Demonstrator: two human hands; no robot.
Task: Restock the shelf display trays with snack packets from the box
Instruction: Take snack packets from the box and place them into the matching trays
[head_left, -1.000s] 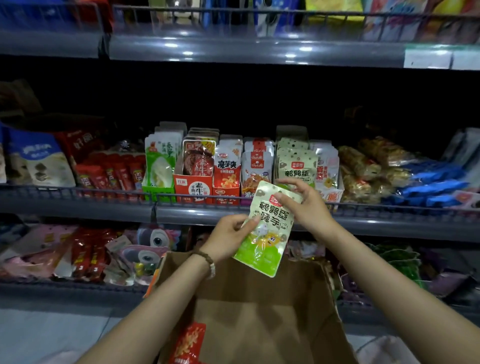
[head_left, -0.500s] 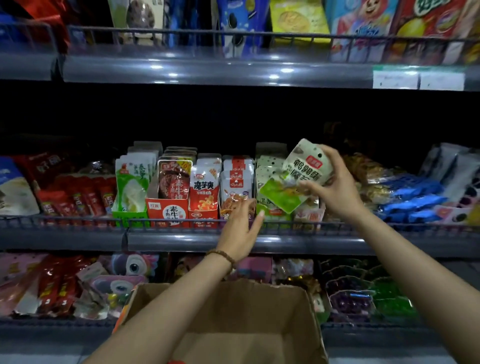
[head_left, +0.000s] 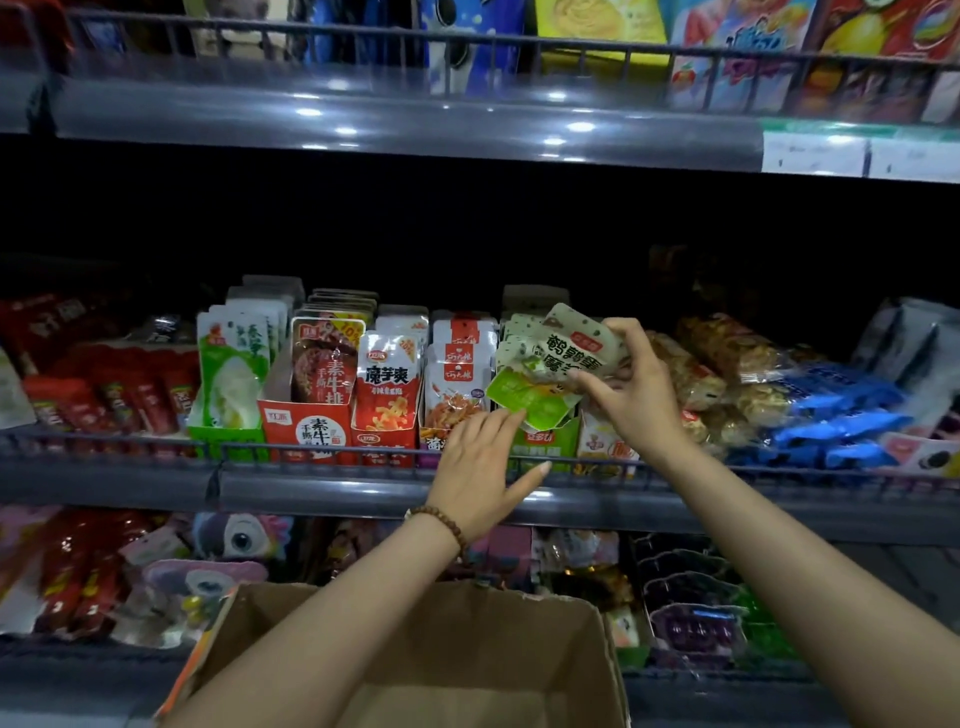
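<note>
My right hand grips a green and white snack packet, tilted, over the green display tray on the middle shelf. More packets of the same kind stand in that tray behind it. My left hand is spread with straight fingers just below the packet's green corner, over the shelf's wire rail; whether the fingertips touch the packet I cannot tell. The open cardboard box sits below both arms at the bottom of the view.
Left of the green tray stand trays with red and white packets, red konjac packets, brown packets and green-white packets. Blue packets lie at the right. A wire rail fronts the shelf. Shelves above and below hold more snacks.
My right hand carried the packet up from the box to the green tray. My left hand let go of it and followed up to the shelf rail. The camera view tilted upward.
</note>
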